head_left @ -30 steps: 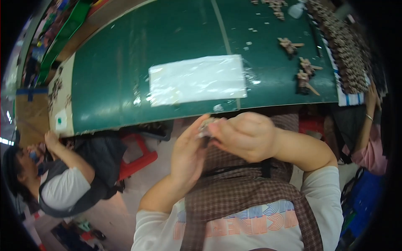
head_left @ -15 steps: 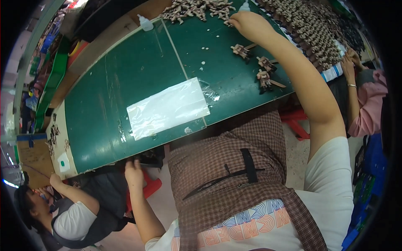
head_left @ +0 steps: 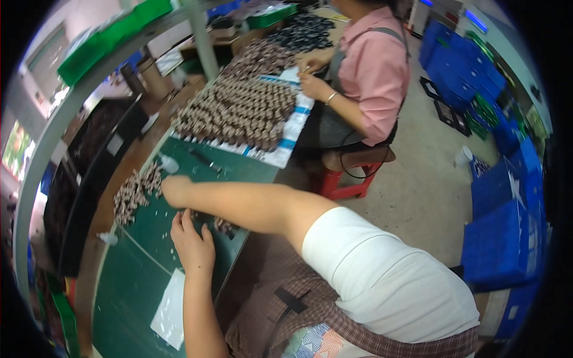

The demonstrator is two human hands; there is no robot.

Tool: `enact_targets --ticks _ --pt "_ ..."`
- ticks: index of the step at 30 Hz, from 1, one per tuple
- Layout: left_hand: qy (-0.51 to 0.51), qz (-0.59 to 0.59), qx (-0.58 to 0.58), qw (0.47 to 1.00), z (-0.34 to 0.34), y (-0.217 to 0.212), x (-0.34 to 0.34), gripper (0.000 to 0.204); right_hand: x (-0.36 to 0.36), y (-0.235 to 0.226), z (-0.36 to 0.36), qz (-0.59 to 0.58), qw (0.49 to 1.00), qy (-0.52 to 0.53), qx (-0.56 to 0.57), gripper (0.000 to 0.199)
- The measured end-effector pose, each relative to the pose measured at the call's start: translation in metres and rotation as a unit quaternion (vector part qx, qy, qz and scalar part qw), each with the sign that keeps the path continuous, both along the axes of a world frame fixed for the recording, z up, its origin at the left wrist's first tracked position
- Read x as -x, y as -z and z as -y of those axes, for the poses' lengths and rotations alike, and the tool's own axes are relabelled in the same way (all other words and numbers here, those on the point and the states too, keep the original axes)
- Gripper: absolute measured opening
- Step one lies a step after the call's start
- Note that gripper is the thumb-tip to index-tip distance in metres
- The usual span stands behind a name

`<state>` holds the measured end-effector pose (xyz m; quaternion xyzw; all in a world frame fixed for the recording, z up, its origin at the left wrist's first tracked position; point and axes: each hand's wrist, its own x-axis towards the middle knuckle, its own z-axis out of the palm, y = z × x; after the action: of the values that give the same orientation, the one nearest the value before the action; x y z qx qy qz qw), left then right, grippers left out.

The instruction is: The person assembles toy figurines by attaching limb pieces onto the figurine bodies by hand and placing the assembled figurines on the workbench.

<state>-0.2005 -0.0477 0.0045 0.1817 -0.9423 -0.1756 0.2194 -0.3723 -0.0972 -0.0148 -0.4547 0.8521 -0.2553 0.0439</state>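
Note:
My right hand (head_left: 176, 190) reaches far across the green mat (head_left: 134, 280) and sits curled at the edge of a pile of small brown parts (head_left: 132, 192). Its fingers are hidden, so what it holds is unclear. My left hand (head_left: 192, 243) lies flat on the mat just below my right forearm, fingers apart and holding nothing. A few more brown parts (head_left: 224, 226) lie by the mat's edge, next to my left hand.
A co-worker in a pink shirt (head_left: 373, 71) sits on a red stool (head_left: 349, 179) beside rows of brown parts on a white sheet (head_left: 239, 110). A clear plastic sheet (head_left: 169, 309) lies near me. A small white bottle (head_left: 169, 163) stands by the pile. Blue crates (head_left: 498, 197) stand at right.
My left hand has come up from below the table and now lies flat on the mat. My right arm stays stretched out to the brown parts. The view has swung right.

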Motion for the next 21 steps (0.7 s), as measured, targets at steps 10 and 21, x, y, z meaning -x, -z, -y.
enact_targets --ticks 10,21 --pt "0.039 -0.016 0.069 0.997 0.032 0.009 0.017 0.032 0.027 0.014 0.010 -0.062 0.992 -0.104 -0.043 0.020" --pt "-0.021 -0.110 -0.143 0.983 -0.002 0.003 -0.021 0.057 0.060 -0.007 -0.013 -0.135 0.984 -0.087 -0.074 0.042"
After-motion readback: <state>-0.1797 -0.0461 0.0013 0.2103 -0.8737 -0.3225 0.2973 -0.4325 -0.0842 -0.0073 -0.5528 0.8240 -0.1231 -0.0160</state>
